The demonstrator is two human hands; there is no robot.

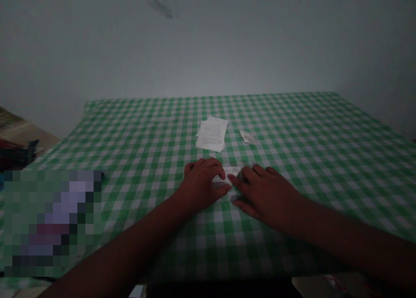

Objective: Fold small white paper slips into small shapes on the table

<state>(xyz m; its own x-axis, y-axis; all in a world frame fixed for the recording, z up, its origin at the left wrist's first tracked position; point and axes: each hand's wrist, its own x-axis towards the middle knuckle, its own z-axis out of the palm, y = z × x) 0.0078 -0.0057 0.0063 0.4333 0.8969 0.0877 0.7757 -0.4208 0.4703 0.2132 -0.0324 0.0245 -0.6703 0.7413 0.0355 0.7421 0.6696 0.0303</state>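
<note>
A small folded white paper (228, 176) lies on the green-and-white checked tablecloth (292, 133), between my two hands. My left hand (201, 183) rests on the paper's left end with its fingers curled over it, pressing it down. My right hand (264, 191) lies flat beside it, fingers stretched out, fingertips touching the paper's right edge. Most of the paper is hidden under my fingers.
Farther back on the table a stack of white printed sheets (212, 133) lies, with a small folded paper piece (248, 137) to its right. A blurred-out patch (52, 222) covers the near left. A pale wall rises behind the table; clutter sits at far left (16, 152).
</note>
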